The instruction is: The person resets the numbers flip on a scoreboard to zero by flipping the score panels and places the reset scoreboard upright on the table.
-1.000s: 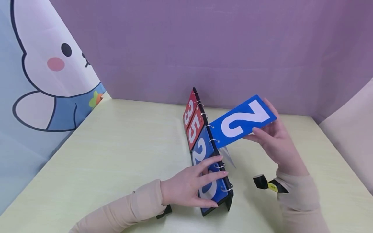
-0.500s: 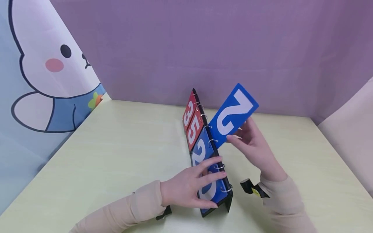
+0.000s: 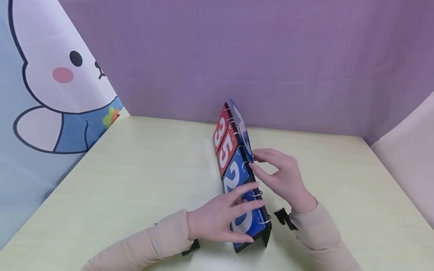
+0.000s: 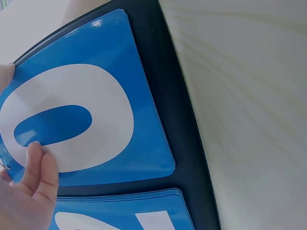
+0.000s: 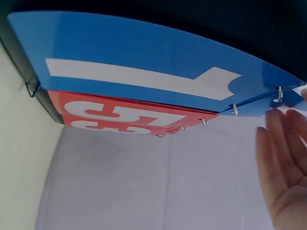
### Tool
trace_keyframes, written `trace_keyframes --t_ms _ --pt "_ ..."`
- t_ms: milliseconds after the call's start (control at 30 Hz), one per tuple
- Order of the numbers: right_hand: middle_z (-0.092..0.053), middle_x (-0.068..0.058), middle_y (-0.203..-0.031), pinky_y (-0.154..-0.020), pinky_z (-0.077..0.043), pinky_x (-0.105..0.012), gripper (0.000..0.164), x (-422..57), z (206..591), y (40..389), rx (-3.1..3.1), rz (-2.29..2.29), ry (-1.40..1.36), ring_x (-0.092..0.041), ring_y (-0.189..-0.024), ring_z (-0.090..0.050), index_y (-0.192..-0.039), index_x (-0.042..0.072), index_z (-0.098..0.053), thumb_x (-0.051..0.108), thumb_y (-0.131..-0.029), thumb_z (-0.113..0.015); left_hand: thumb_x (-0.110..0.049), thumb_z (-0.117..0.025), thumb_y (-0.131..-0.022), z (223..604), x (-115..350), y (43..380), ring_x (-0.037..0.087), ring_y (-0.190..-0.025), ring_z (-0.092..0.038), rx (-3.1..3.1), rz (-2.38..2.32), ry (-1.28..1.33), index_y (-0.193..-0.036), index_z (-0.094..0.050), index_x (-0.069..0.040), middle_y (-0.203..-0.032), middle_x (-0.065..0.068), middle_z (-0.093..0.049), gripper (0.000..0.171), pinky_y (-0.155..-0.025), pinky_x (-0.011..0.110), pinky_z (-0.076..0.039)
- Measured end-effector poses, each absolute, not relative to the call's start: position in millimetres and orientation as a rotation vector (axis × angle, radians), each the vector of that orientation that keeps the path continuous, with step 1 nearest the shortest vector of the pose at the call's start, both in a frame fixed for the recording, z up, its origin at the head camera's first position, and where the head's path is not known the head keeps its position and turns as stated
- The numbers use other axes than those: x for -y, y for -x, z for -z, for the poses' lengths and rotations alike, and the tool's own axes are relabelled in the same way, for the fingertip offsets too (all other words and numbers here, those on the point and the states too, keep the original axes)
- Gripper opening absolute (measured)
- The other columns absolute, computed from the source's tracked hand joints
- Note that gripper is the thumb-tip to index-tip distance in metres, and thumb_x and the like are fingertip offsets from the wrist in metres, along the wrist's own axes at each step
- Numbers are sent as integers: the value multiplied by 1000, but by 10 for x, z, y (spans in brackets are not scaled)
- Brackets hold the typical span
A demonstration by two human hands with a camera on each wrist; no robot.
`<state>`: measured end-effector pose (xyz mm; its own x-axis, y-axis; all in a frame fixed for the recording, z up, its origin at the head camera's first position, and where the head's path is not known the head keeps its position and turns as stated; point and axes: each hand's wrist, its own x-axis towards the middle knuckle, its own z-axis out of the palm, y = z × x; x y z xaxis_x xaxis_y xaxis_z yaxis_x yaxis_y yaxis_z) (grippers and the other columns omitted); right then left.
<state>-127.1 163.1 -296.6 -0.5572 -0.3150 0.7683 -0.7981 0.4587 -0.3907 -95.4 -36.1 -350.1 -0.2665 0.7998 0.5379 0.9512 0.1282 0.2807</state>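
Observation:
A black flip scoreboard (image 3: pixel 259 173) stands like a tent, with red 3 and 5 cards and blue 2 and 0 cards along its left face. My left hand (image 3: pixel 220 216) rests on the blue 0 card (image 4: pixel 144 139), fingers spread toward the top edge and thumb along the near end. A raised blue number card (image 3: pixel 245 130) stands almost edge-on above the rings. Its lower near corner lies between the thumb and fingers of my right hand (image 3: pixel 281 175); the exact contact is partly hidden. In the right wrist view, the right fingers (image 5: pixel 278 143) are beside the rings.
Metal rings (image 3: pixel 266 219) line the scoreboard's top edge. On its far side hangs a blue 1 card (image 5: pixel 144 79). Pale tabletop (image 3: pixel 162 162) extends to both sides, with a purple curtain (image 3: pixel 288 56) behind and a cartoon cloth (image 3: pixel 51 94) at left.
The blue number card has swung from leaning right to nearly upright, almost edge-on. My right hand has moved left with it, toward the rings. My left hand stays in place.

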Motion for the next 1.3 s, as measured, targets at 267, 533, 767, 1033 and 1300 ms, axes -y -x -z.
trace_keyframes --t_ms 267,533,767,1033,1300 --pt "-72 -17 -88 -78 -53 -24 28 -1613 2945 1286 1929 -954 -1096 -28 -78 -70 -89 -6 -72 20 -88 -62 -41 -68 -82 3504 358 952 9 -87 -53 2134 835 1704 -140 -29 -14 -149 15 -17 75 -81 9 -40" --pt "-72 -15 -94 -89 -47 -21 21 -1663 2958 1324 2038 -1005 -1174 -25 -91 -66 -95 -3 -72 1 -74 -73 -41 -68 -82 3491 370 939 11 -90 -55 2179 820 1702 -140 -30 -14 -150 16 -16 75 -84 10 -41" --pt "-71 -13 -98 -89 -47 -21 21 -1681 2970 1344 2063 -967 -1231 -24 -93 -65 -97 -2 -72 3 -77 -72 -42 -68 -81 3482 374 919 12 -96 -56 2245 834 1690 -141 -32 -13 -152 14 -15 76 -86 12 -42" --pt "-70 -13 -100 -93 -44 -23 14 -1671 2988 1368 2031 -983 -1326 -24 -98 -61 -95 0 -71 3 -83 -66 -42 -66 -83 3492 361 937 10 -91 -54 2157 817 1697 -141 -31 -13 -150 16 -19 74 -85 11 -41" --pt "-68 -11 -104 -92 -46 -24 19 -1690 3013 1366 2127 -1027 -1273 -22 -102 -58 -96 3 -71 -6 -80 -66 -42 -66 -83 3500 355 955 9 -89 -54 2132 837 1714 -141 -29 -14 -150 15 -17 74 -84 10 -41"
